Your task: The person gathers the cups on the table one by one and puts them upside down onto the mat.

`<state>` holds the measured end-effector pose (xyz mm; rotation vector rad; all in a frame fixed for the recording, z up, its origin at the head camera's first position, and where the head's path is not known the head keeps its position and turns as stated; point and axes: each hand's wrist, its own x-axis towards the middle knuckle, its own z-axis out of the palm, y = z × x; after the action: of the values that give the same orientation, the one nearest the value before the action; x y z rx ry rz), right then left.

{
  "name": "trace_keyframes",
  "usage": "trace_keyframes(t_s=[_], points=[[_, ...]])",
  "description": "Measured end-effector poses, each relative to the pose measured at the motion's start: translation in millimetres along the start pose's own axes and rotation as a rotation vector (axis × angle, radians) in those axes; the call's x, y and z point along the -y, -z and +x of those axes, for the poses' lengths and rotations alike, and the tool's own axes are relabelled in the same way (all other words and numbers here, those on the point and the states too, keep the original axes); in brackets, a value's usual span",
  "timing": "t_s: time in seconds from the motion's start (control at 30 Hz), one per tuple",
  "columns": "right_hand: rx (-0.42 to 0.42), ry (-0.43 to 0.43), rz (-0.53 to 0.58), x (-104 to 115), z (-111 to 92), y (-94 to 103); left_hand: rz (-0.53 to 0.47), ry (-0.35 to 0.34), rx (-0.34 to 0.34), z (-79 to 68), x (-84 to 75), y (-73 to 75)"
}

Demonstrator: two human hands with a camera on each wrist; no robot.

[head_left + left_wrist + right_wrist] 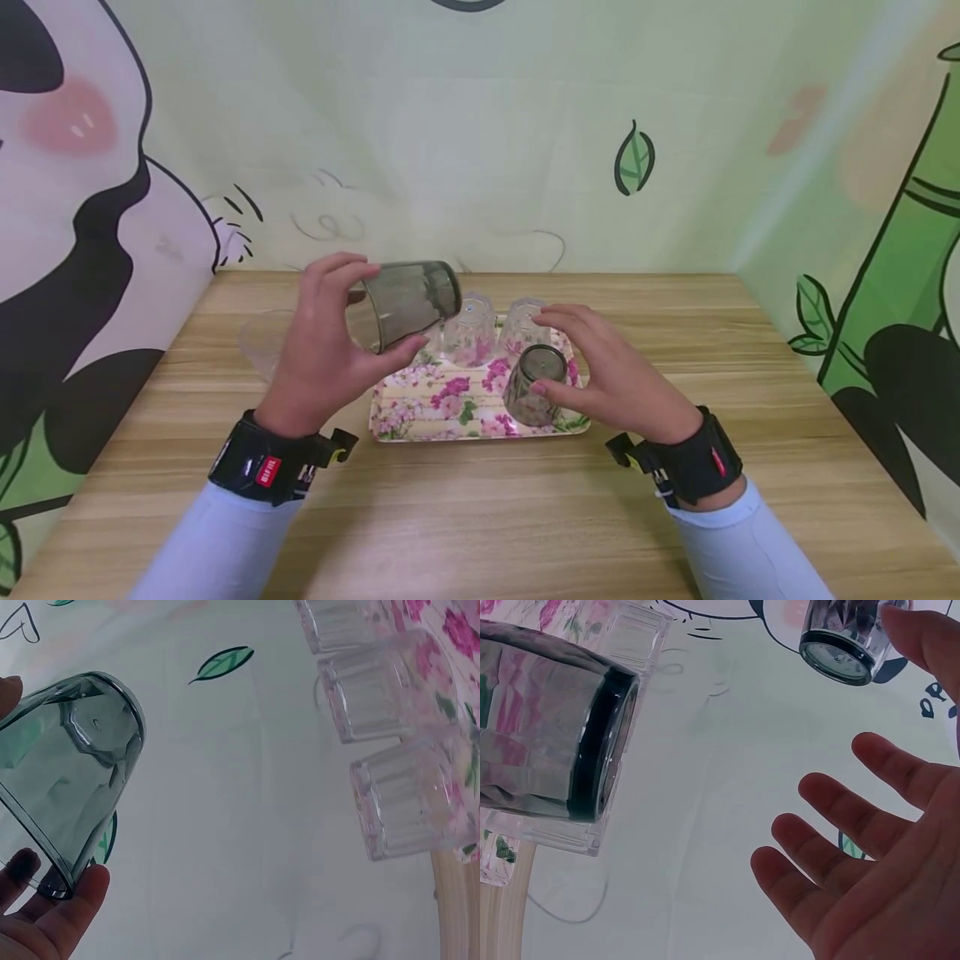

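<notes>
My left hand (322, 342) grips a grey tinted glass tumbler (416, 300) near its rim, tilted onto its side with its base toward the right. In the left wrist view, fingertips (88, 896) press at the tumbler's rim. My right hand (618, 375) is held beside a second grey tumbler (525, 400), which stands upside down on a floral tray (427, 429). The right fingers (840, 877) are spread and hold nothing in the right wrist view. Behind that tumbler, upside-down clear glasses (468, 333) line the tray's back.
A clear, faintly visible vessel (258, 342) is on the wooden table (480, 517) left of the tray, partly hidden by the left hand. A wall cloth (480, 167) with panda and leaf drawings rises behind the table and at both sides.
</notes>
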<state>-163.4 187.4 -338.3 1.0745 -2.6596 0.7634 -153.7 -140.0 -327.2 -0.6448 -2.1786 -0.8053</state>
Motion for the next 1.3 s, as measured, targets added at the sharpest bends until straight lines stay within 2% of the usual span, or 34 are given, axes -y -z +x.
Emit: trace_keyframes(t_s=[0.27, 0.5, 0.73, 0.87, 0.97, 1.07, 1.3], points=[[-0.014, 0.015, 0.010, -0.1, 0.4, 0.3, -0.078, -0.040, 0.016, -3.2, -10.5, -3.7], [-0.011, 0.017, 0.010, 0.8, 2.1, 0.8, -0.118, -0.048, 0.037, -7.4, -14.7, -7.7], [-0.018, 0.021, 0.013, 0.0, 1.1, 0.6, -0.126, -0.056, 0.034, -9.4, -17.8, -18.0], [-0.025, 0.021, 0.020, 0.6, -0.7, 1.1, -0.173, -0.066, 0.039, -10.8, -20.7, -23.8], [-0.029, 0.022, 0.025, 2.0, -1.4, 1.4, -0.219, -0.095, 0.048, -12.5, -23.8, -28.6], [-0.038, 0.025, 0.032, 4.5, -1.6, 1.7, -0.240, -0.154, 0.047, -13.1, -26.8, -34.4], [-0.071, 0.077, 0.088, 10.7, -2.3, 0.2, -0.277, -0.278, -0.001, -14.0, -30.9, -46.2]])
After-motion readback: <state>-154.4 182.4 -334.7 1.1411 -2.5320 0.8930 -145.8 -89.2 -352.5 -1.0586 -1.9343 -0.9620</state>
